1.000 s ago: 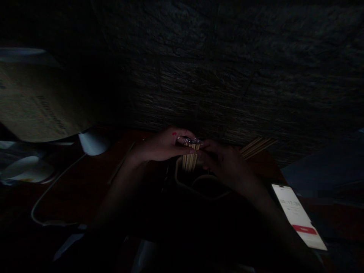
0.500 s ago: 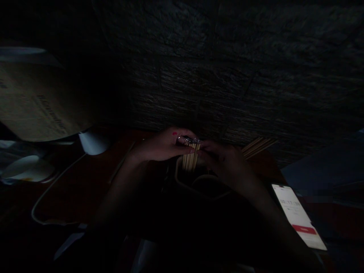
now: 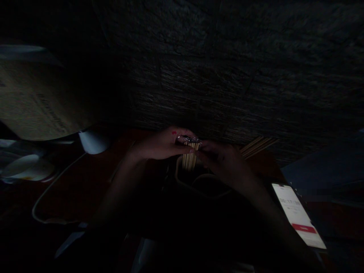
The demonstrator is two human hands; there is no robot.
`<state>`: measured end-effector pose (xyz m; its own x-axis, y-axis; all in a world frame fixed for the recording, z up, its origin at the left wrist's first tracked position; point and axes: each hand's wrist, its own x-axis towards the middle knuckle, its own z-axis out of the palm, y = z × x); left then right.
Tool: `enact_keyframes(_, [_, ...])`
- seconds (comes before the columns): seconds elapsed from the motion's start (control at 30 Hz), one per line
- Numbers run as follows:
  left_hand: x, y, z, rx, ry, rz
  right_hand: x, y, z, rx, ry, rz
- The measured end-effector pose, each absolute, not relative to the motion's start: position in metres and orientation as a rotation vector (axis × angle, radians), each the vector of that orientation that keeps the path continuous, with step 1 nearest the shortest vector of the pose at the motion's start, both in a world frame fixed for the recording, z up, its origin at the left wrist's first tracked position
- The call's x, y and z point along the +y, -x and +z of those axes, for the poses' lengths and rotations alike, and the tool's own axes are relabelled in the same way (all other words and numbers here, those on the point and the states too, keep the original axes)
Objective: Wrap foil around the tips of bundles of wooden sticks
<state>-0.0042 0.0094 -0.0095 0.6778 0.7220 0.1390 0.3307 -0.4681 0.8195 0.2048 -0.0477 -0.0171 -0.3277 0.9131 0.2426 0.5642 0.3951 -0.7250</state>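
Observation:
A bundle of pale wooden chopsticks (image 3: 189,160) stands upright in a dark container (image 3: 178,178) with a lighter rim. My left hand (image 3: 163,144) grips the bundle from the left near its top, thumb along the front; a red mark shows on its back. From the right, my right hand (image 3: 220,157) closes on the same bundle, its fingertips close to the left thumb. Shiny clear plastic (image 3: 192,140) lies at the chopsticks' top ends, between the hands. Darkness hides the container's lower part and some fingers.
More chopsticks (image 3: 257,146) lie on the table behind my right hand. A lit phone (image 3: 298,216) rests at the right. To the left are a paper bag (image 3: 42,102), a white cone-shaped object (image 3: 92,142), a bowl (image 3: 25,167) and a white cable (image 3: 54,182). A stone-textured wall (image 3: 182,83) rises behind.
Both hands stay on the bundle. The fingertips of my right hand have shifted slightly left towards the left thumb, and the chopsticks' tops have moved a little.

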Motion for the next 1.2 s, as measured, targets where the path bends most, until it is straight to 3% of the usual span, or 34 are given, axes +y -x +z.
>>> enact_keyframes(0.43, [0.004, 0.015, 0.000, 0.847, -1.851, 0.538, -0.046, -0.205, -0.019, -2.028, 1.259, 0.689])
enact_keyframes(1.2, [0.008, 0.015, -0.001, 0.792, -2.065, 0.473, -0.044, -0.201, -0.028, -2.023, 1.184, 0.613])
